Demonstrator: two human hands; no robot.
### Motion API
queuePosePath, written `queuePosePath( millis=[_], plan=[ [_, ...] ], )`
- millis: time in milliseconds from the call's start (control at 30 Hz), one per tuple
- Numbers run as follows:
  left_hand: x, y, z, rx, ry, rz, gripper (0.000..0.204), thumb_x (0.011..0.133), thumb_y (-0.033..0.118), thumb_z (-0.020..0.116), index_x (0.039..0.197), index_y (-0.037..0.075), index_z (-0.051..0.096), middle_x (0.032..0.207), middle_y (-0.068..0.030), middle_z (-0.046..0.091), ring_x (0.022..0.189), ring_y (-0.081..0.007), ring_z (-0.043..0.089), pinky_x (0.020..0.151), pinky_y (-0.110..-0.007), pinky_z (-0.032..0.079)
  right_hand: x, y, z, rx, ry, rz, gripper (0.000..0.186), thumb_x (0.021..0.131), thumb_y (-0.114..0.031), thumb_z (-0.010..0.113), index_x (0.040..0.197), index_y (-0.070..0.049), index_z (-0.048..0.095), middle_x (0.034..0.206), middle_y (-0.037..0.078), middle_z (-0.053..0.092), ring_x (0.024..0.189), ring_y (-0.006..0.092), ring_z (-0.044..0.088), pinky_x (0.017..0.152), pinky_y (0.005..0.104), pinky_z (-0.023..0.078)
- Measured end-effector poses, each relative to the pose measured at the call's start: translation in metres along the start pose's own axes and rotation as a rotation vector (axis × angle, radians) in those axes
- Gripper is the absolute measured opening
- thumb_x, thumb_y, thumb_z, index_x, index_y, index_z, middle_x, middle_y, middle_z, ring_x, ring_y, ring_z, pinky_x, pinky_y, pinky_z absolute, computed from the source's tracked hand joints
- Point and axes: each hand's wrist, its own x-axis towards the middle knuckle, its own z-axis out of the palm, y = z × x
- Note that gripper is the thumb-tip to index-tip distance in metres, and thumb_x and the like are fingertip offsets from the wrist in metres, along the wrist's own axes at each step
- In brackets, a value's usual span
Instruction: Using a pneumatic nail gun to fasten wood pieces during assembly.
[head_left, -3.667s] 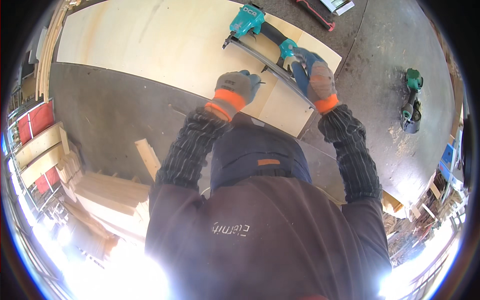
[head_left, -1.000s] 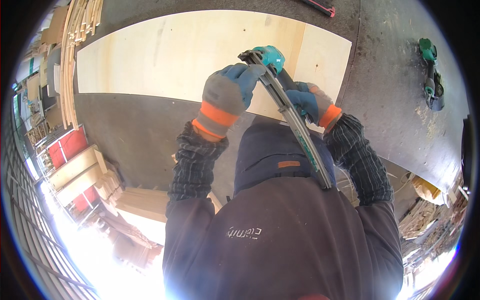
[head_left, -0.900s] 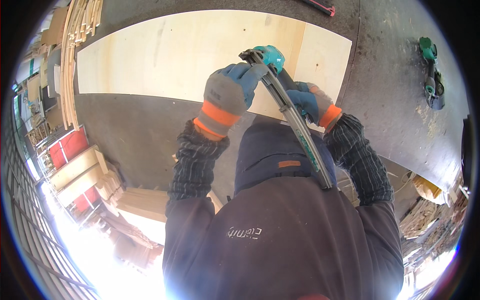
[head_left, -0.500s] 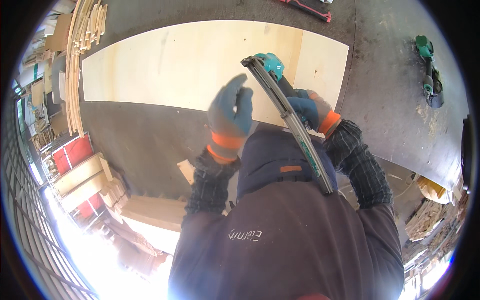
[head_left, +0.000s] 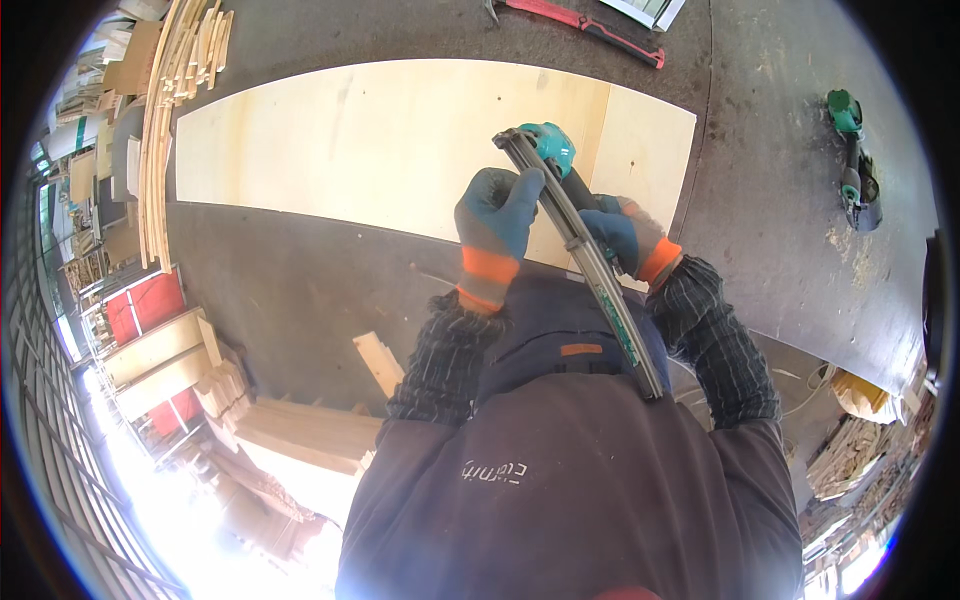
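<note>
A teal nail gun [head_left: 548,148] with a long grey magazine [head_left: 598,275] is held tilted in front of my body. My right hand [head_left: 622,235], in a blue-grey glove with an orange cuff, is wrapped round its dark handle, partly behind the magazine. Close against the upper left side of the magazine is my left hand [head_left: 496,215], gloved the same way, its fingers curled and thumb pressed toward them. Whatever it pinches, if anything, cannot be made out. Beneath the tool's upper end lies a long pale wooden panel [head_left: 380,140] on the dark worktable [head_left: 290,260].
A red-handled hammer [head_left: 590,28] lies beyond the panel, beside a white-framed item [head_left: 650,8]. At the right rests a green and black tool [head_left: 853,160]. Thin wooden strips [head_left: 158,170] are piled along the left. Wood pieces [head_left: 310,430] are stacked at lower left.
My left hand has moved right, up to the magazine, and its fingers have curled in. The nail gun stays in my right hand, slightly lower in view. More of the hammer shows.
</note>
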Motion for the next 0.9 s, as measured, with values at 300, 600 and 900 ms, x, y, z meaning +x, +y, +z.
queuePosePath(
  millis=[300, 600, 900],
  plan=[
    [-0.031, 0.006, -0.008, -0.144, -0.093, 0.016, 0.033, 0.104, 0.020, 0.058, 0.124, -0.007, 0.061, 0.112, -0.0151, 0.070, 0.089, -0.0173, 0.070, 0.082, -0.032, 0.059, 0.008, -0.007, -0.020, 0.078, 0.027, -0.022, 0.031, 0.088, -0.033, 0.075, 0.099, -0.005, 0.074, 0.078, 0.002, 0.066, 0.061, 0.0093, 0.060, 0.050, 0.0255, 0.045],
    [-0.107, 0.000, 0.023, -0.228, -0.522, 0.225, 0.078, 0.094, 0.024, 0.066, 0.156, -0.008, 0.031, 0.157, -0.0219, 0.042, 0.139, -0.0309, 0.050, 0.116, -0.045, 0.043, 0.020, -0.032, -0.043, 0.396, 0.220, -0.305, 0.027, 0.097, -0.025, 0.065, 0.111, -0.002, 0.071, 0.081, 0.004, 0.068, 0.069, 0.0136, 0.070, 0.059, 0.0279, 0.056],
    [-0.041, 0.017, 0.093, -0.283, -0.044, 0.397, 0.059, 0.102, 0.016, 0.060, 0.152, -0.007, 0.040, 0.152, -0.0203, 0.048, 0.138, -0.0277, 0.049, 0.118, -0.041, 0.038, -0.001, -0.027, -0.040, 0.435, 0.376, -0.425, 0.023, 0.096, -0.018, 0.068, 0.112, -0.002, 0.070, 0.084, 0.000, 0.067, 0.069, 0.0095, 0.063, 0.062, 0.0244, 0.052]
  ],
)
